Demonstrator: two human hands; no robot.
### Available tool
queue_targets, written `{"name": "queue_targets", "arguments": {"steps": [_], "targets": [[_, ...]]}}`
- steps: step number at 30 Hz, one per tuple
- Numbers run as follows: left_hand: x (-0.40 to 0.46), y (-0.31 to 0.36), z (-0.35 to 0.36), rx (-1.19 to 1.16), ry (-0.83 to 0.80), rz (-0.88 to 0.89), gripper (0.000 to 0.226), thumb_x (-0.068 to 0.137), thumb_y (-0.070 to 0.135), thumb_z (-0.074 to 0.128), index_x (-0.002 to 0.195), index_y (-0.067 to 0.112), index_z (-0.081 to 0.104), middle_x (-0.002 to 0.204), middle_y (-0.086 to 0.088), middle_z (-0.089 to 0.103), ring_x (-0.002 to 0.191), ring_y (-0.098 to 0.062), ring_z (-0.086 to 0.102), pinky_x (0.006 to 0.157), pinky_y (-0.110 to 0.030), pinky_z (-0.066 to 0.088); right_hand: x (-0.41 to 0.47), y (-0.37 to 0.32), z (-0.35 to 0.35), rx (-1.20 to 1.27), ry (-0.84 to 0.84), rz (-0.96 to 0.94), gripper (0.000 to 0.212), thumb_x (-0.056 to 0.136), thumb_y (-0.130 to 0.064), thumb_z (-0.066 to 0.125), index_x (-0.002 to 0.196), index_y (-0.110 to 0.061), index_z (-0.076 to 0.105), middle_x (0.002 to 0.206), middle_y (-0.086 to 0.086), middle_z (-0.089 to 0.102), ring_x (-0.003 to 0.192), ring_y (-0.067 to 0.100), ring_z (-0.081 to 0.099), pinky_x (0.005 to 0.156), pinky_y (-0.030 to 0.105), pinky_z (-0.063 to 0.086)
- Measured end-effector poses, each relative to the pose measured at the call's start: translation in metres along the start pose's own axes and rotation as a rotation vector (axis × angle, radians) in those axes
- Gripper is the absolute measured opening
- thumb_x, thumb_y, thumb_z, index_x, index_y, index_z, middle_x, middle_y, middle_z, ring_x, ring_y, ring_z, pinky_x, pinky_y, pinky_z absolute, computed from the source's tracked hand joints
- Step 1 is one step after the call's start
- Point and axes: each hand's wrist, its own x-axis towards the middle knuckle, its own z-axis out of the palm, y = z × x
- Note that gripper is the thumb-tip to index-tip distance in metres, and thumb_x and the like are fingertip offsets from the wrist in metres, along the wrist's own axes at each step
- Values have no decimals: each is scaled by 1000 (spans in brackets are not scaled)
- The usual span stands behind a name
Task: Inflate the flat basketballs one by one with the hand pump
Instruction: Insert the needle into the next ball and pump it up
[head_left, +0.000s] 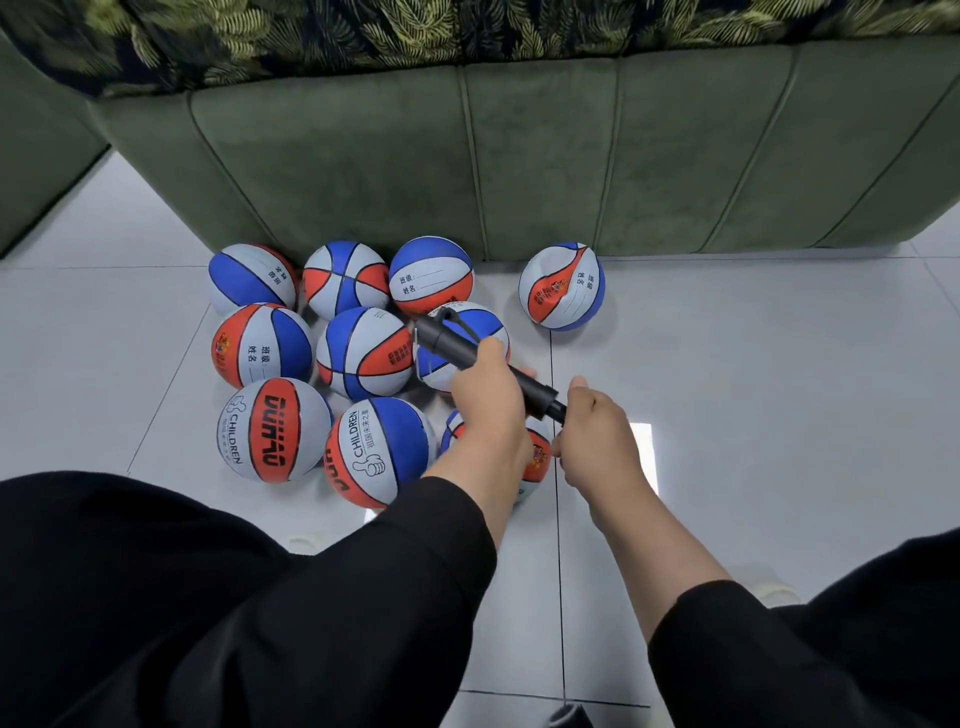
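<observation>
A black hand pump (457, 347) lies slanted above the balls, its far end up left. My left hand (485, 395) grips the pump's barrel around the middle. My right hand (597, 436) holds the pump's handle end at the lower right. Several red, white and blue basketballs sit grouped on the floor, among them one with a CHILDREN print (272, 431). One dented ball (561, 286) sits apart on the right. A ball (537, 457) under my hands is mostly hidden.
A green sofa (519, 156) stands right behind the balls, with a leaf-patterned cover on top. White floor tiles (753, 389) stretch out to the right. My knees in black clothing fill the bottom corners.
</observation>
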Motion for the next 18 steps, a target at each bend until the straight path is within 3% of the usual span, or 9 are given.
{"name": "queue_targets", "arguments": {"steps": [4, 7, 11, 14, 18], "targets": [[-7, -10, -3, -22, -27, -34, 17, 97, 29, 59, 93, 12, 57, 52, 1, 62, 57, -21, 61, 62, -33, 55, 0, 3, -3, 2, 8, 0, 40, 108, -46, 29, 84, -25, 54, 92, 19, 70, 75, 30, 56, 72, 40, 45], [-4, -5, -2, 0, -40, -29, 20, 95, 30, 61, 98, 10, 60, 56, 0, 66, 65, -23, 64, 73, -38, 60, -2, 2, -10, 7, -4, -18, 41, 109, -43, 31, 87, -21, 57, 79, 16, 68, 65, 27, 54, 67, 40, 45], [12, 14, -6, -42, 36, 0, 17, 93, 29, 65, 94, 13, 59, 82, -7, 66, 74, -24, 61, 81, -40, 60, 0, 5, -28, 14, 24, 5, 43, 109, -42, 33, 95, -12, 60, 67, 13, 63, 55, 25, 51, 63, 37, 43], [28, 29, -15, -86, 91, 26, 16, 93, 30, 65, 96, 16, 58, 85, -6, 64, 73, -22, 63, 88, -47, 63, 3, 12, -36, 29, 51, 39, 49, 108, -42, 34, 107, 2, 57, 68, 14, 59, 56, 24, 51, 62, 37, 42], [27, 27, -16, -115, 116, 19, 12, 94, 28, 64, 95, 17, 60, 80, -4, 64, 69, -20, 63, 87, -48, 63, 7, 14, -31, 26, 62, 26, 54, 107, -45, 33, 107, 3, 57, 75, 16, 56, 68, 30, 50, 67, 42, 44]]}}
